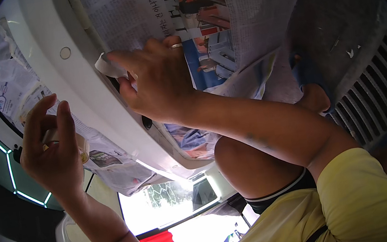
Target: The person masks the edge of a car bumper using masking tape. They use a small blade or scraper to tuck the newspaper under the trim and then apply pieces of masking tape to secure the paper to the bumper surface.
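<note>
Before me is a white car bumper [102,107] with newspaper [252,12] covering the areas on both sides of it. My right hand [157,77] lies at the bumper's inner edge, over the newspaper, with a curled whitish strip of tape [110,66] between its thumb and index finger. Left of the bumper, my left hand [50,145] is raised with bent fingers around what looks like a roll of tape [84,148]. The fingers partly hide this roll, whose side bears a yellow label.
More newspaper [100,158] hangs along the bumper's left side. A raised white tailgate [61,234] with dark glass is at the far left. A slotted floor grate [378,87] runs at the right, near a foot in a blue sandal [310,82]. My bent knee is close to the bumper.
</note>
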The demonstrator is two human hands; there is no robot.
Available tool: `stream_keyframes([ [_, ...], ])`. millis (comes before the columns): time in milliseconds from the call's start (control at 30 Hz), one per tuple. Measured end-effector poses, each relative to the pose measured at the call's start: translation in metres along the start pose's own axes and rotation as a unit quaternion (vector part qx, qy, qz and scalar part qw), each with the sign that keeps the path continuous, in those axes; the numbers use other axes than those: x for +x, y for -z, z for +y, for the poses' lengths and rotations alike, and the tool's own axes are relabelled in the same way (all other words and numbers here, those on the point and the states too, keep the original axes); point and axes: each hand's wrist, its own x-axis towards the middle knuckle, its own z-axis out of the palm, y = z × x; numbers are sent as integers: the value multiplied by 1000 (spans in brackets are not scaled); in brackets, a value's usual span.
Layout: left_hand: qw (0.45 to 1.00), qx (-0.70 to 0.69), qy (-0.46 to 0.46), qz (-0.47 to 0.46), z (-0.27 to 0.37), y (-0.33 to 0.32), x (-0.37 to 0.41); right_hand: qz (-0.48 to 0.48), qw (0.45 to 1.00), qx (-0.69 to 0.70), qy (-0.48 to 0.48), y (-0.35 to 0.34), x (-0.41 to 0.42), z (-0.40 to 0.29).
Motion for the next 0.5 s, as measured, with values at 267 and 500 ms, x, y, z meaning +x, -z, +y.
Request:
stream_keyframes([
  [267, 999, -1, 32, -26, -23, -13, -19, 11, 995, 81, -51, 6, 1, -3],
  [500, 997, -24, 72, -32, -42, -9, -38, -17, 999, 36, -11, 17, 13, 6],
])
